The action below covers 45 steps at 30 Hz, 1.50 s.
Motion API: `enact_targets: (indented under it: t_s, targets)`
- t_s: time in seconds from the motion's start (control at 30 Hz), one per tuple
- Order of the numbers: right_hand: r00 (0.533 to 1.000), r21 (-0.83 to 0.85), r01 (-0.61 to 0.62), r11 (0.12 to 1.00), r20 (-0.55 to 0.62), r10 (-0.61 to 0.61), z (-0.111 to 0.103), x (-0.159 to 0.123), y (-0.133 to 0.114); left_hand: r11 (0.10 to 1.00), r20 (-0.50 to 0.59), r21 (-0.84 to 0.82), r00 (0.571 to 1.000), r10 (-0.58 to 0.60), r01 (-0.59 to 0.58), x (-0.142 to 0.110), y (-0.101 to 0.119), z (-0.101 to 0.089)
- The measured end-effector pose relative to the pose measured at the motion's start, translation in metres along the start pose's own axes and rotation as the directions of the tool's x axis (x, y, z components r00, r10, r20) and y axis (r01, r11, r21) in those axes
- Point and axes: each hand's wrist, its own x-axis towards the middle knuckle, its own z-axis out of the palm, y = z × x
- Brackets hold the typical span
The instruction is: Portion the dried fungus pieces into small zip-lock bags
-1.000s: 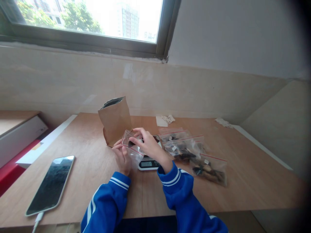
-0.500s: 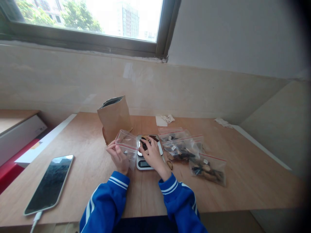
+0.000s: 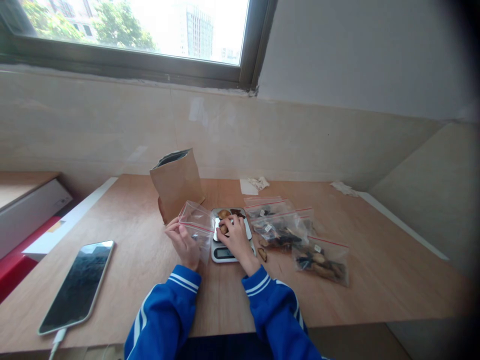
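My left hand (image 3: 183,245) is closed on the edge of a clear zip bag (image 3: 197,215) with a red seal line, its mouth tilted toward the scale. A silver kitchen scale (image 3: 215,254) with a small display stands beside the bag. My right hand (image 3: 237,238) is over the scale, its fingers curled round a brown dried piece (image 3: 224,229) that looks like a dried mushroom. More brown and dark dried pieces (image 3: 224,214) lie on the scale's far part, partly hidden by the fingers.
Several filled zip bags (image 3: 321,262) lie right of the scale, with a loose dried slice (image 3: 262,254) near them. Behind my left hand stands an open brown paper pouch (image 3: 178,182). A phone (image 3: 77,287) with a cable lies left; crumpled tissue (image 3: 258,183) lies at the back.
A dark piece was under my right fingers before; now a brown rounded piece is there. The right hand has shifted slightly, uncovering more pieces. My left hand still holds the bag.
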Motion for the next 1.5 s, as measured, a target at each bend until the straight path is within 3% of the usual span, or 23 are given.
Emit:
enact_targets:
  t_s: [0.1,0.23,0.47,0.57,0.63,0.73,0.8,1.07,1.27,1.37,1.5]
  targets:
    - [1.000,0.052,-0.012,0.999,-0.022,0.013,-0.001,0.005,0.007,1.000,0.000,-0.001,1.000,-0.001,0.001,-0.001,-0.002,0.000]
    - [0.994,0.251,-0.039,0.967,-0.094,0.064,-0.006,0.012,0.010,1.000,0.018,0.000,1.000,0.019,-0.019,-0.002,-0.001,0.001]
    - [0.935,0.524,-0.154,0.838,-0.197,0.295,-0.017,0.039,0.005,1.000,0.046,0.000,0.999,0.012,-0.012,-0.003,-0.002,0.001]
    - [0.897,0.715,-0.208,0.668,-0.134,0.422,-0.027,0.056,-0.009,1.000,0.056,0.003,0.998,0.017,-0.017,-0.003,-0.003,0.001]
    - [0.894,0.810,-0.223,0.543,-0.052,0.445,-0.037,0.064,-0.024,1.000,0.061,0.004,0.998,0.017,-0.017,-0.004,-0.003,0.001]
    - [0.937,0.874,-0.243,0.420,0.100,0.335,-0.050,0.069,-0.049,1.000,0.076,-0.011,0.997,0.013,-0.012,-0.006,-0.003,0.002]
    - [0.956,0.885,-0.257,0.388,0.173,0.238,-0.053,0.068,-0.062,1.000,0.088,-0.021,0.996,0.016,-0.014,-0.007,-0.003,0.002]
    - [0.964,0.847,-0.267,0.460,0.229,0.137,-0.040,0.064,-0.070,0.999,0.115,-0.029,0.993,0.017,-0.014,-0.011,-0.006,0.002]
    - [0.939,0.712,-0.197,0.674,0.334,-0.078,-0.057,0.061,-0.056,0.998,0.091,-0.053,0.996,0.020,-0.016,-0.010,-0.005,0.003]
    - [0.938,0.668,-0.108,0.736,0.314,-0.148,-0.061,0.059,-0.054,0.997,0.090,-0.070,0.996,0.022,-0.016,-0.011,-0.006,0.004]
    - [0.971,0.637,-0.068,0.768,0.218,-0.095,-0.056,0.058,-0.060,0.992,0.096,-0.127,0.995,0.012,0.001,-0.012,-0.009,0.005]
